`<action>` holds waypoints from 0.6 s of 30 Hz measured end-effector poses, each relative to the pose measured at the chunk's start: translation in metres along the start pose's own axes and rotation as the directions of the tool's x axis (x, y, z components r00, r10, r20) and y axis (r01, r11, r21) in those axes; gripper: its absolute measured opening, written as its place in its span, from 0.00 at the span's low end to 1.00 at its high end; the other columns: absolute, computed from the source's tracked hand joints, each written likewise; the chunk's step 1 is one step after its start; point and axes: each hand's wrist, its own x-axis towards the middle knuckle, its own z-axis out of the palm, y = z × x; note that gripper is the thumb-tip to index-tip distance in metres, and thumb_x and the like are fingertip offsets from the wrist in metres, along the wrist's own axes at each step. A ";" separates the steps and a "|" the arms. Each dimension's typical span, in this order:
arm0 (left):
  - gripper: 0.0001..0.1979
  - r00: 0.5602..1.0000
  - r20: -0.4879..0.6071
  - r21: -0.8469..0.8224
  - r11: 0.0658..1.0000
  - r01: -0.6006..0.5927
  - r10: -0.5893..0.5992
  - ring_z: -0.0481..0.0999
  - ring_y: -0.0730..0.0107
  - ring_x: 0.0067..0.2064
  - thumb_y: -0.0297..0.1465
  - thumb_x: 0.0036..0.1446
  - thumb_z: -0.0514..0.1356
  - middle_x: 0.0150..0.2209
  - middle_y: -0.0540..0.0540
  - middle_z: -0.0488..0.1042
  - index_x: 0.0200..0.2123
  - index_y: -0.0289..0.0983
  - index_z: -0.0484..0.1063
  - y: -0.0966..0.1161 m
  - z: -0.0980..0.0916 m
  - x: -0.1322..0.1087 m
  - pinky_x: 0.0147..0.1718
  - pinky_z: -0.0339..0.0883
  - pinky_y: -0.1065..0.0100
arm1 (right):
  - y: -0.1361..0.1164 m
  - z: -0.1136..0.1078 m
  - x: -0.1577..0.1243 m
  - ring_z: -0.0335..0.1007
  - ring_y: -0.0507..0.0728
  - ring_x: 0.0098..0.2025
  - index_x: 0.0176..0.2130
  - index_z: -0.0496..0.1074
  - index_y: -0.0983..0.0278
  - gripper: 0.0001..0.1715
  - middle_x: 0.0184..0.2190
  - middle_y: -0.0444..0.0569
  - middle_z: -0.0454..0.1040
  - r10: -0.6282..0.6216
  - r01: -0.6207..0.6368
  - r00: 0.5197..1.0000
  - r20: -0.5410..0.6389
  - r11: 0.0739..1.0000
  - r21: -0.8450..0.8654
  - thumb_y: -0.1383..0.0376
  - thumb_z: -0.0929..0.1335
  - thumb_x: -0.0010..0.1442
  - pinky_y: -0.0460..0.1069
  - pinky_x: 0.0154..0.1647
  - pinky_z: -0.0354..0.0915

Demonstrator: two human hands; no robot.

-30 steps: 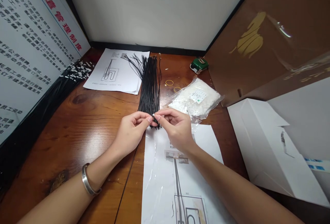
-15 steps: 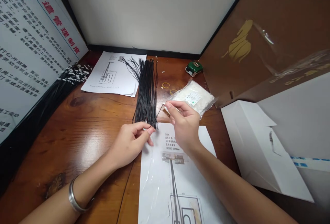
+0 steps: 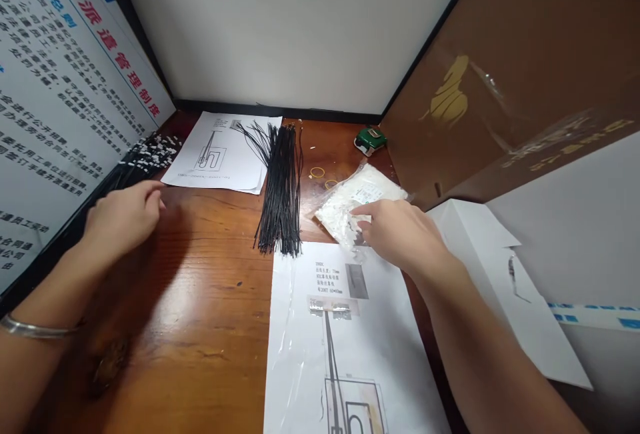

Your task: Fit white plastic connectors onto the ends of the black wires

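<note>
On the left, my left hand (image 3: 125, 217) hovers over the wooden table with its fingers loosely bent and slightly apart. It shows nothing held and is nearest to a bundle of black wires with white ends (image 3: 155, 154). My right hand (image 3: 400, 231) is at a clear plastic bag of small white pieces (image 3: 367, 191). The index finger and thumb are apart at the bag's near side, touching the white pieces or the plastic. Between the hands, a bunch of black wires (image 3: 283, 191) lies lengthwise on the table, its near ends beside a printed drawing sheet (image 3: 295, 367).
More printed sheets (image 3: 240, 167) lie at the back left. Yellow rubber bands (image 3: 317, 172) and a green tape measure (image 3: 371, 141) are behind the bag. A brown carton (image 3: 480, 74) and a white box (image 3: 500, 274) border the right side; a text board (image 3: 75, 87) borders the left.
My left hand has left the near ends of the wire bunch and moved far left. My right hand has moved right to the bag; the thin dark wire between the hands no longer shows.
</note>
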 end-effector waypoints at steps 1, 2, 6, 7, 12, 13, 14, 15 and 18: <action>0.15 0.997 -0.072 0.083 0.997 0.007 -0.001 0.70 0.55 0.37 0.32 0.61 0.51 0.34 0.45 0.72 0.48 0.38 0.70 -0.003 -0.003 0.004 0.36 0.61 0.59 | -0.003 0.001 0.000 0.73 0.60 0.29 0.41 0.80 0.58 0.20 0.26 0.51 0.78 0.017 -0.016 1.000 0.012 0.999 -0.030 0.73 0.67 0.50 0.48 0.23 0.56; 0.17 0.990 -0.139 0.127 0.992 0.002 0.016 0.70 0.49 0.42 0.32 0.61 0.50 0.39 0.43 0.72 0.52 0.38 0.67 -0.005 -0.005 0.006 0.39 0.62 0.55 | -0.005 0.001 0.001 0.74 0.61 0.31 0.42 0.79 0.59 0.19 0.27 0.53 0.78 0.031 -0.030 0.999 0.022 0.998 -0.053 0.72 0.67 0.51 0.49 0.24 0.56; 0.22 0.942 -0.256 0.130 0.973 -0.189 0.217 0.62 0.39 0.57 0.31 0.59 0.54 0.54 0.39 0.67 0.57 0.37 0.62 0.009 0.000 0.005 0.50 0.59 0.50 | -0.010 0.004 0.002 0.76 0.65 0.34 0.43 0.79 0.61 0.16 0.31 0.57 0.78 0.042 -0.038 0.998 0.055 0.996 -0.079 0.69 0.66 0.56 0.50 0.25 0.56; 0.20 0.937 -0.247 0.115 0.967 -0.225 0.248 0.64 0.41 0.56 0.31 0.58 0.55 0.53 0.38 0.68 0.55 0.36 0.65 0.017 0.004 0.001 0.51 0.59 0.51 | -0.011 0.005 0.002 0.76 0.65 0.35 0.42 0.79 0.61 0.15 0.32 0.57 0.79 0.038 -0.033 0.997 0.065 0.996 -0.078 0.69 0.66 0.57 0.50 0.26 0.57; 0.11 0.918 0.019 -0.093 0.915 -0.393 0.397 0.72 0.52 0.46 0.32 0.60 0.53 0.41 0.40 0.77 0.42 0.37 0.73 0.063 0.034 -0.028 0.42 0.65 0.58 | -0.013 0.009 0.002 0.76 0.64 0.36 0.42 0.78 0.62 0.15 0.34 0.58 0.79 0.067 -0.063 0.997 0.043 0.994 -0.094 0.67 0.65 0.58 0.50 0.28 0.58; 0.11 0.908 0.052 -0.125 0.905 -0.407 0.416 0.72 0.53 0.44 0.32 0.60 0.52 0.39 0.41 0.77 0.40 0.37 0.73 0.070 0.039 -0.034 0.41 0.65 0.59 | -0.013 0.009 0.002 0.76 0.64 0.36 0.42 0.79 0.61 0.15 0.34 0.58 0.79 0.075 -0.072 0.997 0.032 0.993 -0.095 0.67 0.65 0.58 0.50 0.28 0.58; 0.11 0.900 0.077 -0.150 0.897 -0.416 0.430 0.72 0.53 0.43 0.32 0.60 0.52 0.38 0.41 0.78 0.38 0.38 0.74 0.076 0.044 -0.038 0.39 0.65 0.59 | -0.014 0.010 0.002 0.76 0.64 0.36 0.42 0.79 0.61 0.15 0.34 0.58 0.79 0.080 -0.078 0.997 0.022 0.993 -0.092 0.68 0.65 0.58 0.50 0.28 0.57; 0.11 0.895 0.091 -0.164 0.893 -0.419 0.437 0.72 0.53 0.43 0.32 0.60 0.52 0.38 0.41 0.78 0.37 0.38 0.74 0.081 0.047 -0.041 0.38 0.65 0.59 | -0.014 0.011 0.003 0.75 0.65 0.36 0.41 0.79 0.61 0.15 0.34 0.57 0.79 0.083 -0.081 0.997 0.011 0.993 -0.085 0.68 0.64 0.58 0.51 0.27 0.57; 0.11 0.913 0.126 -0.183 0.914 -0.363 0.388 0.73 0.52 0.43 0.35 0.59 0.54 0.35 0.41 0.79 0.36 0.39 0.76 0.092 0.052 -0.041 0.37 0.65 0.60 | -0.015 0.012 0.003 0.75 0.64 0.34 0.38 0.79 0.61 0.15 0.32 0.56 0.78 0.094 -0.095 0.995 -0.014 0.993 -0.066 0.69 0.63 0.57 0.50 0.26 0.55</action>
